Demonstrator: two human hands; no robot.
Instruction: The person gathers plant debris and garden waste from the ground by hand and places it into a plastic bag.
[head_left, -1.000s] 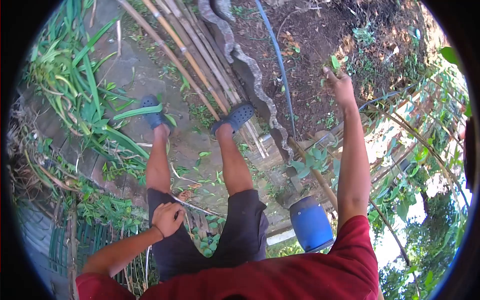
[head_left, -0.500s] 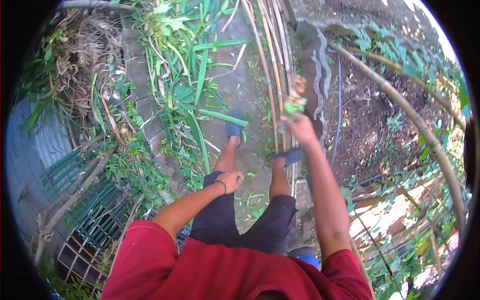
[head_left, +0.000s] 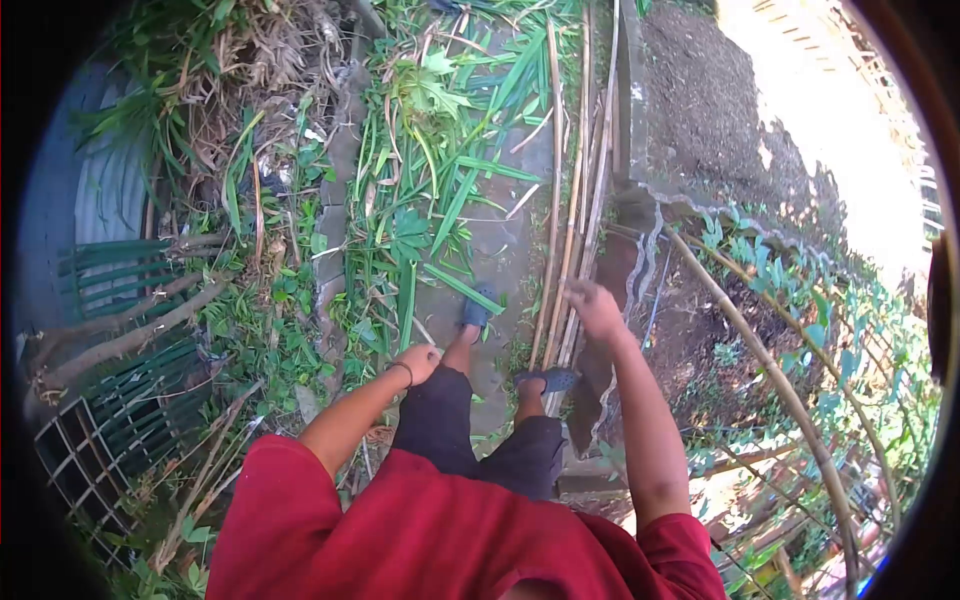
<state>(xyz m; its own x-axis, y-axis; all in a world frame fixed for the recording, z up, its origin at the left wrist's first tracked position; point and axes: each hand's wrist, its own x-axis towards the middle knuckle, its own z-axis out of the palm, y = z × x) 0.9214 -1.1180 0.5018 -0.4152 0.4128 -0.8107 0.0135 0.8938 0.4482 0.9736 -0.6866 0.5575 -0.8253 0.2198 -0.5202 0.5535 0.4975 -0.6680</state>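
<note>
My left hand (head_left: pixel 418 363), with a dark band at the wrist, rests by my left knee over the dark shorts (head_left: pixel 436 415). Its fingers are curled, with nothing visible in them. Out to the right, my right hand (head_left: pixel 597 310) hovers near several long bamboo poles (head_left: pixel 570 240) lying along the path. Its fingers are loosely apart and no leaves show in it. Cut green leaf blades (head_left: pixel 455 210) are strewn over the path ahead of my left foot.
Blue clogs (head_left: pixel 546 381) are on my feet on the concrete path (head_left: pixel 495 260). A low wavy-edged border (head_left: pixel 640 265) separates the dark soil bed at right, where a bent bamboo pole (head_left: pixel 770 385) arches. Green slatted racks (head_left: pixel 140 380) and cut branches (head_left: pixel 130 340) lie left.
The green and brown leaves my right hand held are gone from it. That hand has drawn back slightly. The view has shifted, showing more of the path and soil ahead.
</note>
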